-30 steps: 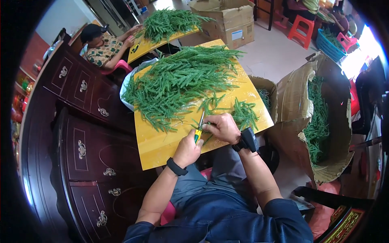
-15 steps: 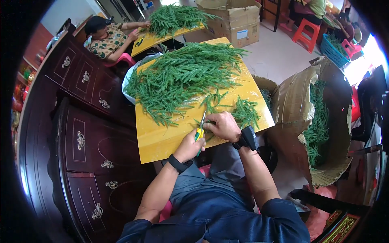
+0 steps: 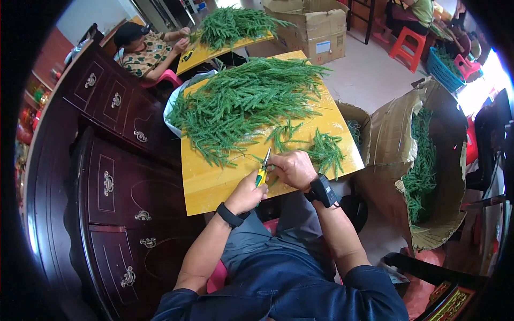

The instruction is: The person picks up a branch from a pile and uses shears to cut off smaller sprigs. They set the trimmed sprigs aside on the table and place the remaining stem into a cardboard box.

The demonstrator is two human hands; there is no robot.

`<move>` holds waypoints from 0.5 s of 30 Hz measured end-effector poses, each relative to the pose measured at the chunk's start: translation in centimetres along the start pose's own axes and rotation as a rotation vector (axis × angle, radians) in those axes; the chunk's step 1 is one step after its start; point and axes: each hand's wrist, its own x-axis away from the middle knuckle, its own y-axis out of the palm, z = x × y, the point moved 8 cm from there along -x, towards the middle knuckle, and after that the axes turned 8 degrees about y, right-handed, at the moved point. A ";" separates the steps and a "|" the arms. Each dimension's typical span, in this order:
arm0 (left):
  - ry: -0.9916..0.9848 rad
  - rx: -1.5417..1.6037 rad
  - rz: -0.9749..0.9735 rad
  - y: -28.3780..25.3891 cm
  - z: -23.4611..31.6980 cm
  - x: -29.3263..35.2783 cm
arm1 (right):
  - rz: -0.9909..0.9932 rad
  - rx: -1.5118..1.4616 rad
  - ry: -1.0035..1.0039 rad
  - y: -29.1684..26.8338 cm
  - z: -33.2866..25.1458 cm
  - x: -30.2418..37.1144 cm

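Over the near edge of the yellow table, my left hand is closed round a pair of scissors with yellow and green handles. The slim metal tip points up and away from me. Right beside it, my right hand pinches a small green sprig, mostly hidden by the fingers. A small bunch of green sprigs lies just beyond my right hand, and a few loose sprigs lie ahead of the scissors. Further off, a large heap of artificial green branches covers much of the table.
Dark wooden drawers stand close on my left. To my right, an open, torn cardboard box holds more greenery. Beyond the table, a person works at another yellow table. A big carton and red stool stand farther back.
My hands have stayed close together with the scissors between them. My right wrist has turned slightly. The whole view has shifted a little.
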 end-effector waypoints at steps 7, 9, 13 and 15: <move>0.002 0.095 -0.073 0.1 -0.6 -0.4 | -0.017 -0.044 -0.030 0.2 0.1 0.0; 0.010 0.051 -0.059 0.1 -0.8 -0.2 | -0.022 -0.061 -0.024 0.2 0.3 -0.1; 0.004 0.014 -0.040 0.1 -1.0 0.0 | -0.049 -0.098 0.000 0.4 0.3 -0.1; 0.000 0.006 -0.034 0.2 -1.2 0.0 | -0.072 -0.101 0.014 0.5 0.4 -0.2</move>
